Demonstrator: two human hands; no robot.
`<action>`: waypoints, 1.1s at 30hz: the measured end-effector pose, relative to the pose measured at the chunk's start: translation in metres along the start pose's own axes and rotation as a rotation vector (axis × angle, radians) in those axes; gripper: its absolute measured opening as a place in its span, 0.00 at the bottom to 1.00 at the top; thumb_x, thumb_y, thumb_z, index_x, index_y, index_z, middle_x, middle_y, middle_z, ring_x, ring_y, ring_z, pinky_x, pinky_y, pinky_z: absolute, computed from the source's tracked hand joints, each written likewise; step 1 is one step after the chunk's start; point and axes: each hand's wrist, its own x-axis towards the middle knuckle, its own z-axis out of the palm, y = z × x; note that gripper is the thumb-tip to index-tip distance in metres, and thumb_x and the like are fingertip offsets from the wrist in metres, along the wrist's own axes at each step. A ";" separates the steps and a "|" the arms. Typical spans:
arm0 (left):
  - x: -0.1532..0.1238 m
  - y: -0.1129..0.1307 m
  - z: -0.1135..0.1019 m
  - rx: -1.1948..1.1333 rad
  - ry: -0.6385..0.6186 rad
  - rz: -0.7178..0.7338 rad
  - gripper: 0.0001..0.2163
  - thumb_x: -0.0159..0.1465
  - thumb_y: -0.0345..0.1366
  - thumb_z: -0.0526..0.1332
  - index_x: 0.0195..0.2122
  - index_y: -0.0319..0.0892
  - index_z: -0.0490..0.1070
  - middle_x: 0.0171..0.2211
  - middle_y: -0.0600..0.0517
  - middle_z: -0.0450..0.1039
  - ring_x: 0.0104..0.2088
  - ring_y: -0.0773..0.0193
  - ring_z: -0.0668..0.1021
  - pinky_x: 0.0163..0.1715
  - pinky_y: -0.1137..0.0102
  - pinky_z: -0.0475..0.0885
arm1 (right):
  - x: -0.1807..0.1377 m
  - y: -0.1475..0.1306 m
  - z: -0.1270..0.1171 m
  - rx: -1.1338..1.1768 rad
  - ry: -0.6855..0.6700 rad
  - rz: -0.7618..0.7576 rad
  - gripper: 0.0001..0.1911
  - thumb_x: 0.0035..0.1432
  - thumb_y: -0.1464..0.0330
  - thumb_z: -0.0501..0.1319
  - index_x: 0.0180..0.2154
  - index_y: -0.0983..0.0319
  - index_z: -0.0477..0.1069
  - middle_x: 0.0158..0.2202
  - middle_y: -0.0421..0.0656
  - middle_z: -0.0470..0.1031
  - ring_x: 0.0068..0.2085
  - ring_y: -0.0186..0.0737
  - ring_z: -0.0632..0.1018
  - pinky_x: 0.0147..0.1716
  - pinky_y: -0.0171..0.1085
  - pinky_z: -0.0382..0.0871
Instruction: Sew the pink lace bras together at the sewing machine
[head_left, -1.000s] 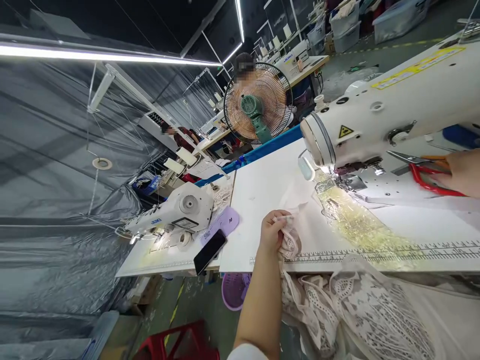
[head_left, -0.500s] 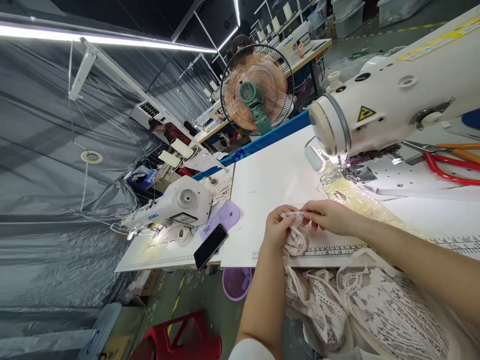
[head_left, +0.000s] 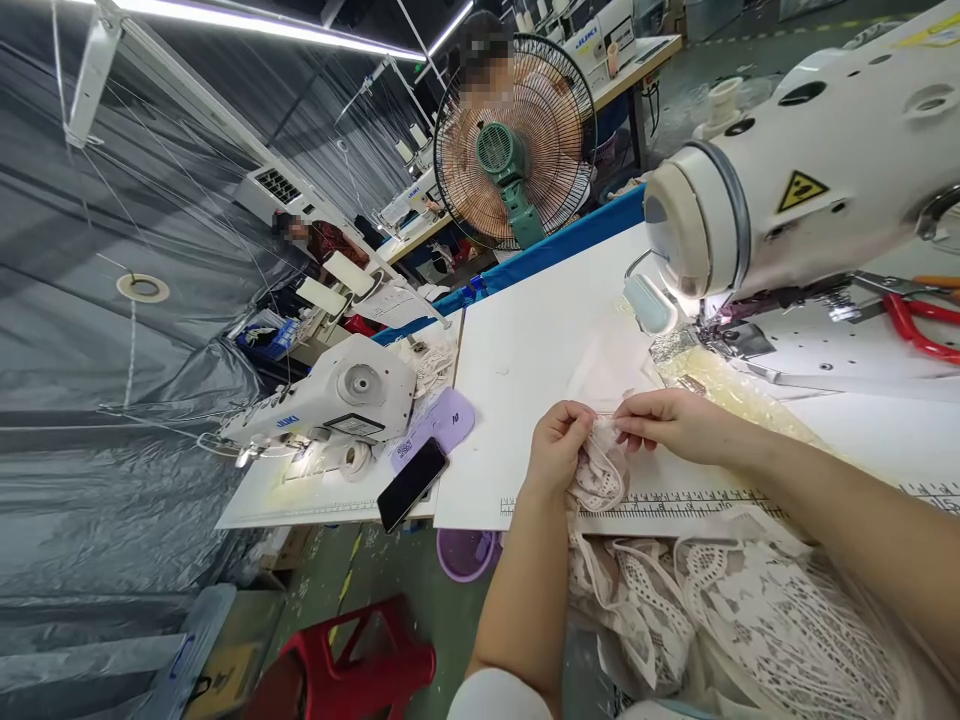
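Note:
My left hand (head_left: 556, 447) is closed on a bunched edge of pale lace fabric (head_left: 720, 620) at the front of the white sewing table (head_left: 540, 360). My right hand (head_left: 667, 420) pinches the same lace edge right beside the left hand. The rest of the lace hangs over the table's front edge onto my lap. A white sewing machine (head_left: 810, 190) stands just to the right, its lit needle area (head_left: 720, 335) a short way beyond my right hand.
Red-handled scissors (head_left: 919, 325) lie behind the machine. A ruler strip (head_left: 675, 500) runs along the table edge. A fan (head_left: 514, 145) stands beyond the table. A second sewing machine (head_left: 330, 400), a phone (head_left: 411, 484), a purple basket (head_left: 465, 555) and a red stool (head_left: 352, 665) are left. Other people sit at the back.
My right hand came away from the scissors side and joined the left hand on the lace edge. The view has tilted down slightly.

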 end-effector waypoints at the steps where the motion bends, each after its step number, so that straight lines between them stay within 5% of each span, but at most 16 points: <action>1: 0.000 0.000 0.000 0.005 -0.001 0.002 0.15 0.51 0.47 0.67 0.25 0.40 0.66 0.28 0.54 0.67 0.27 0.69 0.66 0.31 0.73 0.62 | 0.000 0.000 -0.001 0.016 0.001 0.003 0.20 0.49 0.50 0.58 0.26 0.60 0.73 0.27 0.43 0.75 0.29 0.38 0.74 0.33 0.37 0.68; 10: -0.001 0.001 0.003 0.087 -0.025 0.009 0.17 0.51 0.50 0.66 0.24 0.40 0.66 0.27 0.53 0.67 0.28 0.68 0.67 0.31 0.72 0.63 | 0.000 0.007 -0.006 0.093 -0.049 -0.002 0.20 0.51 0.50 0.59 0.28 0.61 0.74 0.28 0.42 0.75 0.32 0.38 0.73 0.35 0.37 0.67; 15: -0.005 0.019 0.002 0.279 -0.257 0.041 0.17 0.56 0.52 0.62 0.29 0.41 0.70 0.29 0.50 0.71 0.30 0.65 0.72 0.33 0.70 0.68 | -0.006 0.006 -0.009 0.047 -0.014 0.088 0.27 0.48 0.44 0.57 0.29 0.62 0.75 0.32 0.45 0.76 0.32 0.40 0.73 0.35 0.39 0.68; 18: -0.013 0.041 -0.014 0.544 -0.234 0.113 0.15 0.62 0.48 0.56 0.37 0.42 0.71 0.36 0.47 0.73 0.36 0.61 0.75 0.39 0.66 0.70 | -0.012 0.005 -0.009 -0.061 0.081 0.171 0.28 0.48 0.43 0.55 0.26 0.61 0.75 0.27 0.44 0.74 0.28 0.40 0.72 0.31 0.40 0.67; 21: -0.032 0.054 -0.032 0.937 -0.281 0.113 0.15 0.59 0.45 0.60 0.44 0.43 0.70 0.43 0.45 0.71 0.44 0.54 0.73 0.46 0.60 0.68 | -0.016 0.006 -0.007 -0.218 0.213 0.214 0.19 0.48 0.50 0.60 0.24 0.59 0.73 0.23 0.42 0.71 0.27 0.41 0.71 0.27 0.39 0.64; 23: -0.050 0.051 -0.035 1.159 -0.375 0.060 0.22 0.54 0.43 0.65 0.50 0.44 0.68 0.49 0.43 0.68 0.49 0.49 0.70 0.49 0.56 0.67 | -0.015 0.005 -0.005 -0.232 0.257 0.217 0.12 0.49 0.57 0.61 0.26 0.59 0.72 0.25 0.42 0.72 0.28 0.41 0.72 0.25 0.38 0.64; 26: -0.077 0.034 -0.027 1.359 -0.345 0.035 0.27 0.54 0.38 0.66 0.55 0.47 0.64 0.54 0.42 0.62 0.51 0.47 0.68 0.49 0.54 0.66 | -0.007 0.002 -0.003 -0.215 0.287 0.197 0.06 0.52 0.65 0.58 0.29 0.60 0.71 0.30 0.42 0.74 0.31 0.40 0.73 0.28 0.37 0.65; 29: -0.086 0.021 -0.022 1.332 -0.355 0.029 0.21 0.57 0.36 0.62 0.53 0.47 0.67 0.48 0.44 0.65 0.43 0.55 0.72 0.44 0.61 0.70 | 0.002 -0.005 0.001 -0.190 0.296 0.181 0.08 0.56 0.67 0.55 0.36 0.61 0.71 0.36 0.44 0.75 0.37 0.41 0.74 0.34 0.36 0.67; 33: -0.059 0.037 -0.037 1.056 -0.282 0.029 0.06 0.55 0.35 0.62 0.33 0.44 0.75 0.34 0.51 0.70 0.34 0.62 0.73 0.37 0.69 0.69 | -0.006 -0.014 0.007 -0.169 0.282 0.166 0.22 0.60 0.61 0.52 0.53 0.65 0.63 0.49 0.53 0.71 0.49 0.48 0.71 0.46 0.42 0.64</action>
